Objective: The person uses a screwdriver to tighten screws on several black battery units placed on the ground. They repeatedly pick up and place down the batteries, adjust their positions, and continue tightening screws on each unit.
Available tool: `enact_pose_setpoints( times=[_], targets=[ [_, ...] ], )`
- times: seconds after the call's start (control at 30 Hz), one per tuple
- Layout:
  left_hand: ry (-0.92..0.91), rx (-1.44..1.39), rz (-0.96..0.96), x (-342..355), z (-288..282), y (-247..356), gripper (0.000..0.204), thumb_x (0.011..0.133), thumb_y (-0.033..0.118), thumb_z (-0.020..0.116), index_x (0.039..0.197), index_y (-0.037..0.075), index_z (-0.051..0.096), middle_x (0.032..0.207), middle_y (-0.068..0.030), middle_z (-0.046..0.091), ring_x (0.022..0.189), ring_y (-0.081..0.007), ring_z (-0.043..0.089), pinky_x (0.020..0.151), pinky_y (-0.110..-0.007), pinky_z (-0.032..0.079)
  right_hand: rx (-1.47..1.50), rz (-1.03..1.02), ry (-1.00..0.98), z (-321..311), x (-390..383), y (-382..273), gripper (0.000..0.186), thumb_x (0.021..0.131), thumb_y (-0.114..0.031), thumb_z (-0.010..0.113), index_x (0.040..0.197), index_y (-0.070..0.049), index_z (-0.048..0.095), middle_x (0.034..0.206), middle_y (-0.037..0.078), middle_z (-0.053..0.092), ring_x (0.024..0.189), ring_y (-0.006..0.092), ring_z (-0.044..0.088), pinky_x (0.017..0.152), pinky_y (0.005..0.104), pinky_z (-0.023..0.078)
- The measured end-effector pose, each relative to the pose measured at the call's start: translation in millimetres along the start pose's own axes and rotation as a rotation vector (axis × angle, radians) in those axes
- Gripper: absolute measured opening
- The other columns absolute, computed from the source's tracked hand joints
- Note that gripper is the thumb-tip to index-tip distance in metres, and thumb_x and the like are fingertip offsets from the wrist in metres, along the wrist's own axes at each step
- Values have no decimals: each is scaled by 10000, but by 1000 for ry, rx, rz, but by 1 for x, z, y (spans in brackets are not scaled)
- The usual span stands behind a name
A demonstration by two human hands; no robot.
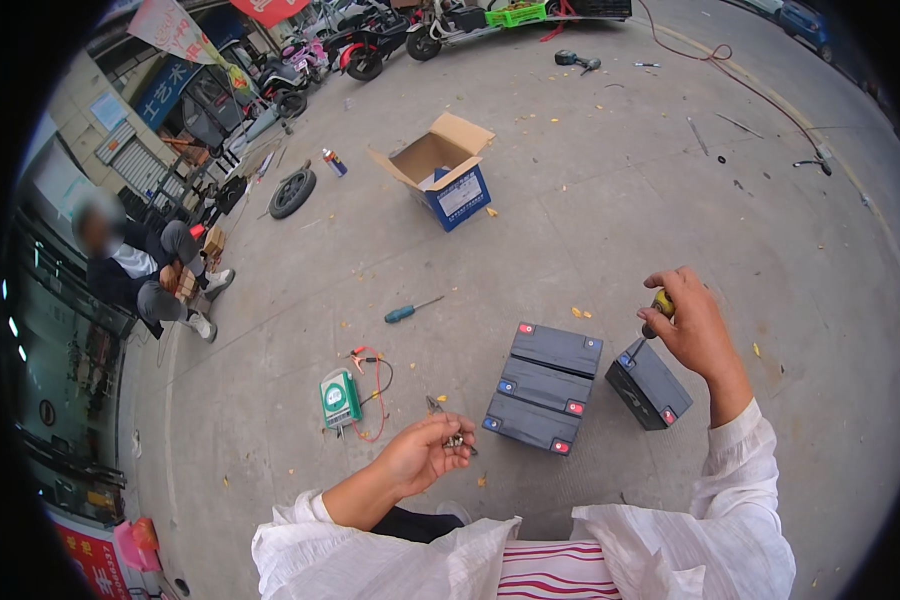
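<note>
My right hand [705,330] is closed round the yellow-and-black handle of a screwdriver [662,303]. Its shaft points down to the blue terminal corner of a dark grey battery [650,388] standing apart on the right. Left of that battery, three similar ones [548,385] sit in a row, with red and blue terminal corners. My left hand [410,462] is closed with small metal pieces [454,440], seemingly screws, at its fingertips. A metal tool [434,404] shows just beyond those fingers, partly hidden. Nearby lies a green-and-white meter [340,400] with red and black clip leads.
A teal-handled screwdriver [402,314] lies on the pavement ahead. Farther off are an opened cardboard box [460,195], a wheel [292,194], a spray can [334,162] and a power drill [576,61]. One person [145,265] sits at left. Scooters [365,55] and a red hose [760,88] lie beyond.
</note>
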State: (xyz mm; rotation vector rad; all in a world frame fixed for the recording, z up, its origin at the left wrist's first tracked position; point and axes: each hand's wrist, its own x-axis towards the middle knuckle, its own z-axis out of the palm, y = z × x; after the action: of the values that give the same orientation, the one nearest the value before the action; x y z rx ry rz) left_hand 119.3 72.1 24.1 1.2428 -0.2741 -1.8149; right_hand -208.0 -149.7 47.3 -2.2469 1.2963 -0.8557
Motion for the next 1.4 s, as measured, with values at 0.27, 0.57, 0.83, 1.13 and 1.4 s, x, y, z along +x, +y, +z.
enact_pose_setpoints(
  times=[0.27,0.57,0.83,1.13,1.4],
  targets=[
    [13,15,-4,1,0,1,211,965,184,506,1049,8,588,967,-89,598,842,-186,595,758,-323,514,318,-203,2,3,1,7,294,776,-35,671,1059,-71,600,1021,111,573,975,298,555,810,374,461],
    [-10,28,-6,2,-3,1,206,976,164,494,1080,12,585,965,-91,600,853,-186,588,781,-326,513,118,-145,63,6,0,14,291,812,-46,648,1100,-48,606,993,127,565,915,304,576,850,354,463],
    [31,4,-21,3,0,1,223,984,200,480,857,39,569,829,-90,600,837,-206,594,766,-352,495,139,-129,105,12,-2,10,326,812,-52,644,1136,-46,608,1036,133,578,903,311,573,814,370,464],
    [-70,-40,-148,1,1,6,358,1000,304,451,716,90,482,658,-18,444,573,-108,375,492,-239,312,73,-249,175,12,-1,9,286,785,-87,686,1065,-61,631,936,130,578,881,312,581,799,384,471],
    [-77,20,-200,-4,-1,6,330,997,349,452,821,81,531,609,42,318,527,-84,293,443,-239,239,47,-170,120,9,-4,1,288,785,-69,659,1072,-67,635,951,115,605,896,307,587,758,388,478]
  ],
)
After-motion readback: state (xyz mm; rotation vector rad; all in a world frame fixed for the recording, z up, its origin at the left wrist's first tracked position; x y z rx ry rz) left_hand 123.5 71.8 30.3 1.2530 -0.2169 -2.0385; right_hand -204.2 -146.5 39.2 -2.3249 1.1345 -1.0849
